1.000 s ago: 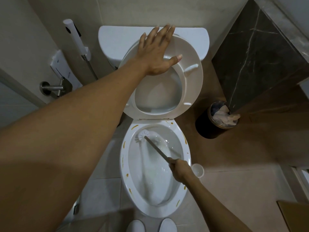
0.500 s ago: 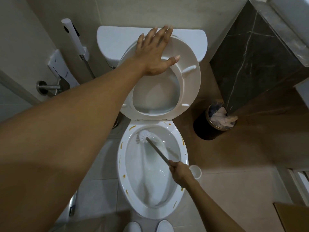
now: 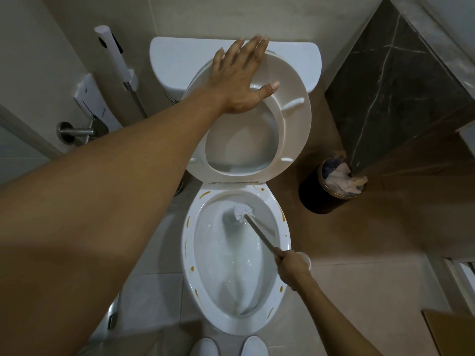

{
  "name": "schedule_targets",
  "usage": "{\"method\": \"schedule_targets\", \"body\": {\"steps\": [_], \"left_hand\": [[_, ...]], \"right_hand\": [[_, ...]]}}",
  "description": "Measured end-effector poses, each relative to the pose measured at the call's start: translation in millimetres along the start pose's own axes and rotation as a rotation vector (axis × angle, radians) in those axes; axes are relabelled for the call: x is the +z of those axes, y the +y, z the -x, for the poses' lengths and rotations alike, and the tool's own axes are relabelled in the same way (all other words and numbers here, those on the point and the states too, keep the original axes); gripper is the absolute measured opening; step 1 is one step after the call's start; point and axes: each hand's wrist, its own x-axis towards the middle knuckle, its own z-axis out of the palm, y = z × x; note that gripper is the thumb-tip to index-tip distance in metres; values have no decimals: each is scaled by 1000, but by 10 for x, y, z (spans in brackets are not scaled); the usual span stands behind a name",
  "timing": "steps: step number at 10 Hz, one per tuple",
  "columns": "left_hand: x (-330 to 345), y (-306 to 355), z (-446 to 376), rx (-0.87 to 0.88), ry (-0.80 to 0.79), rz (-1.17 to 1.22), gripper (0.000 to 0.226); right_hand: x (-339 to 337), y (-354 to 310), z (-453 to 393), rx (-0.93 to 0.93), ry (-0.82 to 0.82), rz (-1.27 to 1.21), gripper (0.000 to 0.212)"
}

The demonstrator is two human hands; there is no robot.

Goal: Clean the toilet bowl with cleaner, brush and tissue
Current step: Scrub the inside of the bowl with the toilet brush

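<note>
Toilet brush (image 3: 243, 212) scrubs inside the toilet bowl (image 3: 285, 240), gripped by our right hand (image 3: 291, 264); our flat-fingered left hand (image 3: 241, 80) presses the raised seat (image 3: 295, 129).

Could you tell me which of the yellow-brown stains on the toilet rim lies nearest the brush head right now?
The streak at the rim's upper left, near the hinge, is nearest the brush head; the other stains lie farther along the sides and front.

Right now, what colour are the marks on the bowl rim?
Orange-yellow streaks and spots around the white bowl rim, clearest in the head view.
</note>
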Motion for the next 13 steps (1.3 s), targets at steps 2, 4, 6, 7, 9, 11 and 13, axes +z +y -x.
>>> {"method": "schedule_targets", "body": {"steps": [2, 4, 6, 7, 9, 11, 13], "left_hand": [[-5, 1, -2, -2, 3, 5, 79], [8, 1, -7, -3, 9, 1, 79], [5, -4, -9, 3, 6, 5, 79], [4, -4, -10, -3, 9, 11, 79], [-9, 5, 0, 1, 0, -3, 79], [-19, 4, 0, -3, -8, 2, 78], [-20, -1, 1, 0, -12, -1, 78]], "right_hand": [[-67, 242, 137, -26, -82, 102, 35], [-395, 139, 104, -75, -130, 312, 36], [-531, 300, 297, -19, -162, 295, 30], [-581, 392, 356, 1, -239, 350, 32], [-827, 256, 359, -114, -177, 482, 36], [-838, 302, 445, 33, -292, 515, 33], [-1070, 97, 257, 1, -49, 441, 22]]}}
